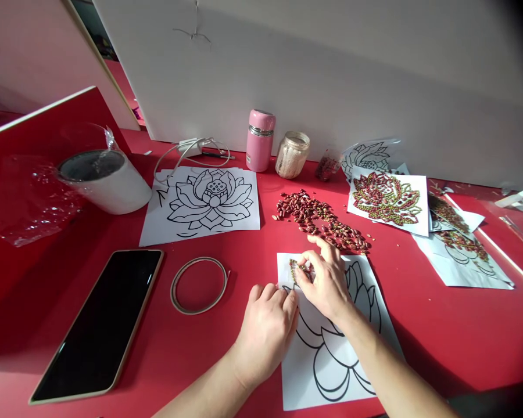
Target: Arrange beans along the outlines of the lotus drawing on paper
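Observation:
A white sheet with a black lotus outline (335,363) lies on the red table. Over its upper left part is my right hand (326,281), thumb and index finger pinched together; whatever is between the fingertips is too small to make out. A small patch of red and green beans (293,268) sits on the paper beside these fingertips. My left hand (268,325) rests at the sheet's left edge with its fingers curled under, so their tips are hidden. Just beyond the sheet spreads a loose pile of reddish beans (307,210).
Left are a phone (98,325), a tape ring (199,285), printed lotus sheets (211,200) and a white roll (113,186). A pink flask (260,142), a jar (292,155) and a bagged bean packet (328,166) stand behind. Bean-covered lotus pictures (387,197) lie right.

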{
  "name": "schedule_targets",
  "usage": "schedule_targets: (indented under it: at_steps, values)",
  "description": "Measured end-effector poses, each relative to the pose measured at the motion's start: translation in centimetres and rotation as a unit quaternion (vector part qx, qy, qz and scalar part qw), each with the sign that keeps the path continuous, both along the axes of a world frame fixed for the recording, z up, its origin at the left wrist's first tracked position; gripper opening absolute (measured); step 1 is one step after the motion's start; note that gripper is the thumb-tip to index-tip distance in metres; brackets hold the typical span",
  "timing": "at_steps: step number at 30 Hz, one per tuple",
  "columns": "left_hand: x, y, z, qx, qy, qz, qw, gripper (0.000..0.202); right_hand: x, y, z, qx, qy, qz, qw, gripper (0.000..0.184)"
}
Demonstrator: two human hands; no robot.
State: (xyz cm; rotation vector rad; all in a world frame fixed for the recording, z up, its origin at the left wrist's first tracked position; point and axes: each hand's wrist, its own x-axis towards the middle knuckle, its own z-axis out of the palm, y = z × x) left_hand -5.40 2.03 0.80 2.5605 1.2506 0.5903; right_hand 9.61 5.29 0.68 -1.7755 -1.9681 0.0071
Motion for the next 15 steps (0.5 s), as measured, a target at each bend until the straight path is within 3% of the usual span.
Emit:
schedule_targets:
  at_steps: [8,15]
  values:
    - [-0.1,0.1,0.1,-0.006,0.005,-0.004,1.000,0.018,1.1,-0.2,0.5,0.012,0.050,-0.013,0.999,0.008]
    - [0.0,0.0,0.1,-0.009,0.004,-0.004,1.000,0.018,1.4,-0.6,0.1,-0.016,0.043,0.025,0.999,0.011]
